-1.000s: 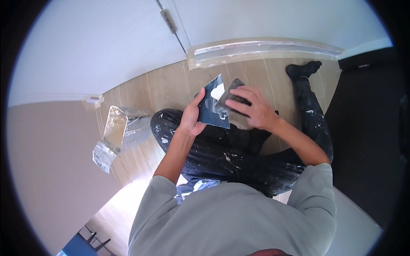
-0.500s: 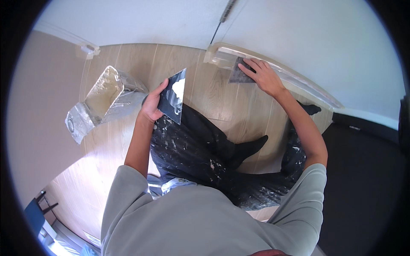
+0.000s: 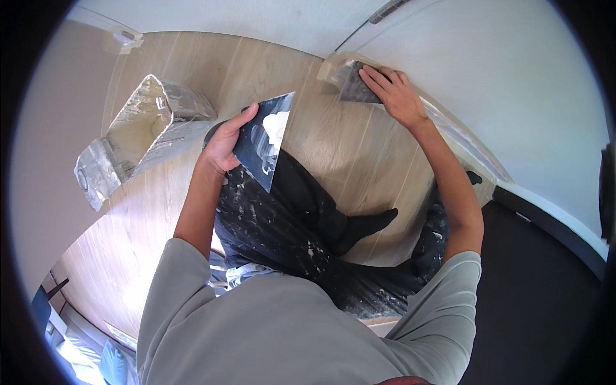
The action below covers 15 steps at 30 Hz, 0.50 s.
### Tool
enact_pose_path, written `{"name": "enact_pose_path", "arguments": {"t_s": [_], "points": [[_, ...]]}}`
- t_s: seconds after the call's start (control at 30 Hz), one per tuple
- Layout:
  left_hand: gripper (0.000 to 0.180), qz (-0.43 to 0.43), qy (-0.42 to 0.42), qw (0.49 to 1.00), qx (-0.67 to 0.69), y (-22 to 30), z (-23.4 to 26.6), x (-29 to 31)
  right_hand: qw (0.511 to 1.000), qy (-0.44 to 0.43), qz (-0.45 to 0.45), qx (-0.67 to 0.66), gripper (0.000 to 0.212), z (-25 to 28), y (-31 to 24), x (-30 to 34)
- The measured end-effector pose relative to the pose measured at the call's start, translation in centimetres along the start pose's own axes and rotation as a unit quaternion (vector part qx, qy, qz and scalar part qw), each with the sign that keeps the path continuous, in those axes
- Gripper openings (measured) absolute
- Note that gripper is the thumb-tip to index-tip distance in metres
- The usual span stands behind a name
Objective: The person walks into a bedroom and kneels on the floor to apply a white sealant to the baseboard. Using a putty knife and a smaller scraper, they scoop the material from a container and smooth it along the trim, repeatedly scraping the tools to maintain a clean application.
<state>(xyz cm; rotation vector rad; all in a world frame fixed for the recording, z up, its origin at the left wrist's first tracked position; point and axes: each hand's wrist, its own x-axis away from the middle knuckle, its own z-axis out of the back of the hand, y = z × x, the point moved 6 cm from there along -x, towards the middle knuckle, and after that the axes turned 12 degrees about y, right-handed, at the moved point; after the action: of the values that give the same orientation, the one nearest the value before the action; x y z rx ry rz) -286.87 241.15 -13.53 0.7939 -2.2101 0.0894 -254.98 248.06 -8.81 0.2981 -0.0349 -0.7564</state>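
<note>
In my left hand (image 3: 221, 146) is a dark, flat plastering blade (image 3: 251, 144), gripped by its left edge with the thumb on top. A lump of white putty (image 3: 276, 126) lies on its face toward the right edge. My right hand (image 3: 403, 101) presses a dark grey flat scraper (image 3: 359, 88), fingers spread over its upper side. That scraper rests on the left part of a taped, putty-smeared strip (image 3: 452, 128) along the foot of the white wall. The palm side of the right hand is hidden.
To the left, a cut-open, putty-crusted container (image 3: 186, 125) lies on the wood floor (image 3: 321, 131). My legs in spattered black trousers (image 3: 256, 212) are folded between my arms. A black panel or mat (image 3: 532, 269) is at the right. Masking tape (image 3: 125, 42) marks the far left corner.
The view has shifted a little. My right hand has slid the scraper slightly left along the strip, nearer its end. My left hand still holds the puttied blade above my knee.
</note>
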Motion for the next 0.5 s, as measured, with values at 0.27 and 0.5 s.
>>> {"name": "enact_pose_path", "arguments": {"t_s": [0.27, 0.5], "points": [[0.036, -0.001, -0.009, 1.0, 0.001, -0.01, -0.04, 0.02, 1.0, 0.002, -0.007, -0.004, 0.071, -0.17, -0.19, -0.14], [0.035, -0.005, -0.006, 1.0, -0.001, -0.03, -0.06, -0.04, 1.0, -0.003, -0.001, -0.005, 0.067, 0.4, -0.01, -0.07]]}}
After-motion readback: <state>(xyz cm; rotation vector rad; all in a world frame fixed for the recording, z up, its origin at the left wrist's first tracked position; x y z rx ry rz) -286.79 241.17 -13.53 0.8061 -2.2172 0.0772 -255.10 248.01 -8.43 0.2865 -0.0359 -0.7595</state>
